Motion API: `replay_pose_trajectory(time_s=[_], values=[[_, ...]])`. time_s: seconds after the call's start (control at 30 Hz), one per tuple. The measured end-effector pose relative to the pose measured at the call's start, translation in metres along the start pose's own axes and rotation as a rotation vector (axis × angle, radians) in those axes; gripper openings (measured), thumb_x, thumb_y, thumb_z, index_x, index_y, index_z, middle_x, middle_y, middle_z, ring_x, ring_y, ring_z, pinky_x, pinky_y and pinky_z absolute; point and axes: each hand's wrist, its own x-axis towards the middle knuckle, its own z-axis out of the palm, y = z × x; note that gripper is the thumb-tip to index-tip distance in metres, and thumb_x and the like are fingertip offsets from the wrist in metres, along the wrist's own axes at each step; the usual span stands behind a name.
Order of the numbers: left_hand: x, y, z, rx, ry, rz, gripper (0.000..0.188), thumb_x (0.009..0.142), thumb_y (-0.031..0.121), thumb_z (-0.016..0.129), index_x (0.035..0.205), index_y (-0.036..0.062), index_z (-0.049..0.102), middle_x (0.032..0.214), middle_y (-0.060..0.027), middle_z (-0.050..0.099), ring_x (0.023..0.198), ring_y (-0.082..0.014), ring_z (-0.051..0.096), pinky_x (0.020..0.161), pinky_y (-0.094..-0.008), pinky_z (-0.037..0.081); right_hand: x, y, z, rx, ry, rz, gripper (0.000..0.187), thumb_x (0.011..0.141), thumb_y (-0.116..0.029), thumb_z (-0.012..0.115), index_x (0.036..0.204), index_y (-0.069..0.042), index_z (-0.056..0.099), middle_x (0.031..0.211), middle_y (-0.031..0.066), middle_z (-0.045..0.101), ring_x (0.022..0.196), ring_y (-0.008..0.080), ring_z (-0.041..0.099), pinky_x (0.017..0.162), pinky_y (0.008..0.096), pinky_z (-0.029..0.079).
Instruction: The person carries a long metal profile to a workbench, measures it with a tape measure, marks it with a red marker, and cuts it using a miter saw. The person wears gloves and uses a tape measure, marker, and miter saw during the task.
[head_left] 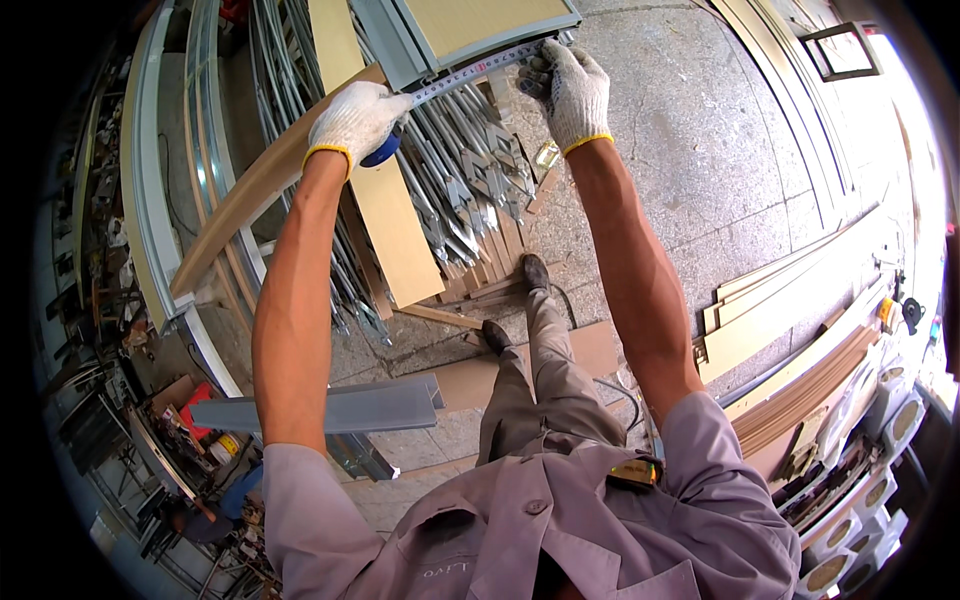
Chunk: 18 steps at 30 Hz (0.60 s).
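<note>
A pale wood-coloured panel (490, 22) edged with grey metal profile (396, 45) lies at the top of the view. Across its near edge runs the white blade (478, 70) of a tape measure, pulled out between my hands. My left hand (352, 122), in a white knit glove with a yellow cuff, is closed on the tape measure; its blue case (382, 150) shows below the fingers. My right hand (578, 95), gloved the same way with dark finger pads, pinches the other end of the blade at the panel's right corner.
Under the panel lie many thin metal rods (440, 180) and a long pale board (395, 235). A brown wooden beam (255, 190) curves past on the left. A grey channel (320, 405) sits near my left elbow. Boards (770, 310) are stacked on the right, over concrete floor (680, 130).
</note>
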Motion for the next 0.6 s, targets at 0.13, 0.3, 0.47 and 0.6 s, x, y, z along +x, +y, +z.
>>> replay_pose_trajectory(time_s=[0.13, 0.3, 0.47, 0.6], values=[[0.0041, -0.0014, 0.0032, 0.011, -0.004, 0.005, 0.052, 0.089, 0.054, 0.060, 0.098, 0.0074, 0.081, 0.083, -0.0205, 0.072, 0.079, -0.0353, 0.069, 0.079, -0.0454, 0.052, 0.0003, 0.0014, -0.0018, 0.007, 0.013, -0.016, 0.022, 0.098, -0.013, 0.069, 0.104, 0.008, 0.068, 0.082, 0.0128, 0.072, 0.064, 0.0192, 0.070, 0.061, 0.0307, 0.062], [0.0034, -0.0038, 0.0032, -0.005, 0.002, 0.006, 0.055, 0.090, 0.055, 0.059, 0.099, 0.0057, 0.080, 0.083, -0.0209, 0.072, 0.079, -0.0355, 0.069, 0.079, -0.0456, 0.052, -0.0017, -0.0024, 0.0009, -0.023, 0.003, 0.012, 0.016, 0.102, -0.011, 0.065, 0.104, 0.004, 0.066, 0.084, 0.0116, 0.069, 0.068, 0.0213, 0.070, 0.063, 0.0344, 0.064], [0.0029, -0.0018, 0.0022, -0.002, 0.004, 0.008, 0.055, 0.090, 0.055, 0.059, 0.101, 0.0052, 0.080, 0.084, -0.0211, 0.072, 0.079, -0.0353, 0.069, 0.080, -0.0453, 0.052, -0.0016, -0.0032, 0.0009, -0.022, 0.010, 0.010, 0.016, 0.102, -0.012, 0.065, 0.104, 0.004, 0.066, 0.084, 0.0113, 0.069, 0.068, 0.0211, 0.070, 0.063, 0.0340, 0.064], [0.0012, -0.0012, 0.0004, 0.009, -0.001, -0.005, 0.054, 0.090, 0.054, 0.059, 0.101, 0.0059, 0.080, 0.085, -0.0214, 0.072, 0.080, -0.0355, 0.070, 0.080, -0.0450, 0.052, -0.0015, -0.0013, 0.0012, -0.018, 0.008, 0.008, 0.017, 0.102, -0.012, 0.065, 0.105, 0.005, 0.066, 0.084, 0.0113, 0.069, 0.068, 0.0210, 0.070, 0.063, 0.0340, 0.064]])
